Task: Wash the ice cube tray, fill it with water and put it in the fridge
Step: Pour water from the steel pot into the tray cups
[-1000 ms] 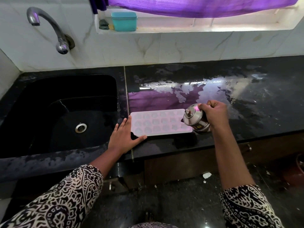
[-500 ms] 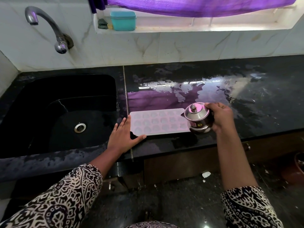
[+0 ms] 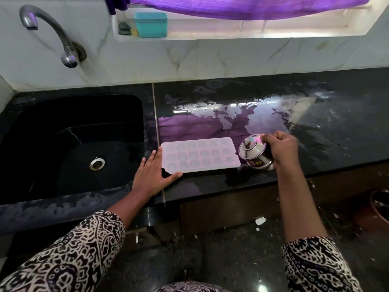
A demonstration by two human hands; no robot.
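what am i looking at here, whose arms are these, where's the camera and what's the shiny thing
There is no machine here. These are a person's two bare arms, filmed by a wide-angle camera worn on their head that looks down at a kitchen worktop. A pale ice cube tray lies flat on the wet black counter, just right of the sink. The left hand lies flat, fingers straight, against the tray's near left corner. The right hand grips the shiny thing: a small lidded steel pot at the tray's right end, seemingly tipped a little toward it. Behind are a tap on the wall and a teal box on the window ledge.
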